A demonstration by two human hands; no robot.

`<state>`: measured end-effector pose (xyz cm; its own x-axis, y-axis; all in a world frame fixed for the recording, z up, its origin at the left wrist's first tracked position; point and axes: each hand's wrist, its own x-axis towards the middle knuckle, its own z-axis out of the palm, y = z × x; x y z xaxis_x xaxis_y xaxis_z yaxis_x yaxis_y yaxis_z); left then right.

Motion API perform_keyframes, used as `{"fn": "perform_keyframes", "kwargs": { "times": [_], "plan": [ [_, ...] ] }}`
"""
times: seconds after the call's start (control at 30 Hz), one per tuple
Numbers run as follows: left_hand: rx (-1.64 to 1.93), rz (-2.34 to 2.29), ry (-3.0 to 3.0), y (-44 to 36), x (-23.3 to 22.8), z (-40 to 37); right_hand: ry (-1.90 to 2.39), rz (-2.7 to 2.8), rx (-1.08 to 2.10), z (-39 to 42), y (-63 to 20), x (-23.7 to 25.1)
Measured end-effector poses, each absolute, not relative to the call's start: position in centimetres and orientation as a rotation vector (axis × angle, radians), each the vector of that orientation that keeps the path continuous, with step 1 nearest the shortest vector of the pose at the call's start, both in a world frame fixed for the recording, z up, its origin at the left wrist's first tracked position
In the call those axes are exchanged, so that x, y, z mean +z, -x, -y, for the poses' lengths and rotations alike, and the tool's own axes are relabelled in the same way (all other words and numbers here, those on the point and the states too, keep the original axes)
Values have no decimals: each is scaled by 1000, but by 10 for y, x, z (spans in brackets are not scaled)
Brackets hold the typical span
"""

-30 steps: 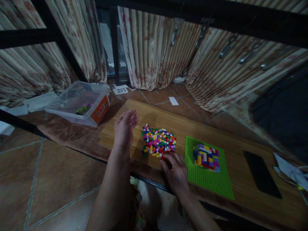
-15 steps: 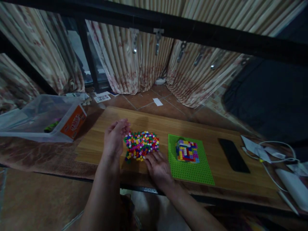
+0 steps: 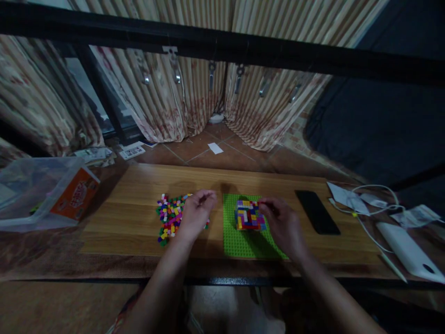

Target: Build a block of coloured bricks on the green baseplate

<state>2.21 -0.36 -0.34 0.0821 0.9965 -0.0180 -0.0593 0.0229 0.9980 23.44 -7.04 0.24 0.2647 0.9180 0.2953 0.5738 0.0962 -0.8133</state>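
Note:
A block of stacked building bricks (image 3: 248, 217) in many colours stands on a green studded baseplate (image 3: 236, 246). At its upper right corner are the pinched fingertips of my right hand (image 3: 285, 225), closed on a small building brick that they mostly cover. My left hand (image 3: 196, 213) hovers with curled fingers between the baseplate and a heap of loose bricks (image 3: 170, 215), hiding the heap's right part. Whether anything is in those fingers cannot be made out.
A wooden board (image 3: 118, 208) carries all of this, with a black phone (image 3: 316, 211) to the right. Beyond it lie a white cable (image 3: 392, 195) and a white power bank (image 3: 410, 250). A clear plastic bin (image 3: 38, 185) with an orange label stands at the far left.
My right hand has moved from the edge of the loose heap to the brick block. My left hand has shifted right, across the heap. The view has turned right.

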Motion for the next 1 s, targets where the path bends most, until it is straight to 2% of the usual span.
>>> {"fn": "perform_keyframes", "kwargs": {
  "times": [0.17, 0.27, 0.53, 1.0],
  "plan": [
    [988, -1110, -1423, -51, -12, 10, 1493, 1122, 597, 57, -261, -10],
    [925, -1152, -1503, -61, -17, 11, 1452, 1148, 682, 58, -266, -21],
    [864, -1202, -1541, -75, -24, 11, 1501, 1566, 545, 64, -276, -15],
    [814, -1208, -1654, -76, -29, 13, 1434, 1901, 405, 52, -260, -24]
  ]
}}
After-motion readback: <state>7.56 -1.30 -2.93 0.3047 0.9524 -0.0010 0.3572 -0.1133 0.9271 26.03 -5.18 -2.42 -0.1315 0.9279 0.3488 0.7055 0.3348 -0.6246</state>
